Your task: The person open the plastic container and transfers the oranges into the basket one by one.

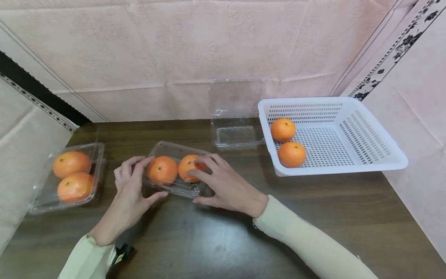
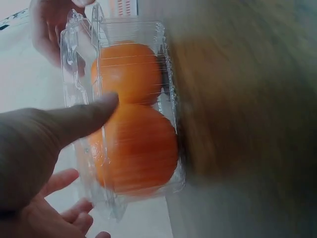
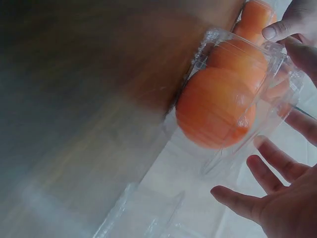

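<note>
Hands clasp the closed clamshell box (image 1: 175,170) of two oranges: left hand (image 1: 130,190) and right hand (image 1: 223,182) curl round opposite ends; prying the lid open seems next.

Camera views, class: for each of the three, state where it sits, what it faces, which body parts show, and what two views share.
Head: looks down from above at the table; both hands and sleeves show.
Left wrist: close beside the clamshell box; left hand shows.
Right wrist: low at the box's other end; right hand shows.
Shared: both wrist views show the box's two oranges.
</note>
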Available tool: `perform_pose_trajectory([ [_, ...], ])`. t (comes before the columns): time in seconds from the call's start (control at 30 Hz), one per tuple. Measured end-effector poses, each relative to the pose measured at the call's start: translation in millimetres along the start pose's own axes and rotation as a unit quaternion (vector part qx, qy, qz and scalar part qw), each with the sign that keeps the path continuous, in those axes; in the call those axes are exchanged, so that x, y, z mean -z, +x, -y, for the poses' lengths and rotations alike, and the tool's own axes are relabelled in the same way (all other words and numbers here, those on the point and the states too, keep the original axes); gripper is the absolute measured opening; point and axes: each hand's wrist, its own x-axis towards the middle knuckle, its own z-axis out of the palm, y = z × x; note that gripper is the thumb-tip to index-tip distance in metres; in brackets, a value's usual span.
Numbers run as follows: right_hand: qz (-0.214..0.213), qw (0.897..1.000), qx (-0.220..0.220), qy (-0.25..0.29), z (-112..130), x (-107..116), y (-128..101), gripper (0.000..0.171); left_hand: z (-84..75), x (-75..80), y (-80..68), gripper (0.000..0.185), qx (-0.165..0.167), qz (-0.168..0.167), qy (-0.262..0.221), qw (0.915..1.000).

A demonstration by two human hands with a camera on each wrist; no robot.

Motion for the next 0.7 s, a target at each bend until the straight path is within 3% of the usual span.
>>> perform_pose_trajectory([
  [0.13, -0.001, 1.0, -0.006, 0.014, -5, 6, -14, 0.062, -2.6, -1.0, 3.5, 0.098, 0.011, 0.051, -0.029, 0.9982],
  [0.37, -0.003, 0.999, -0.033, 0.023, -12, 16, -32, 0.063, -11.1, -9.7, 9.4, 0.101, 0.004, 0.05, -0.053, 0.9973],
  [0.7, 0.026, 0.99, -0.113, 0.08, -15, 30, -59, 0.072, -43.0, -31.4, 20.7, 0.108, 0.025, 0.083, -0.086, 0.9925],
])
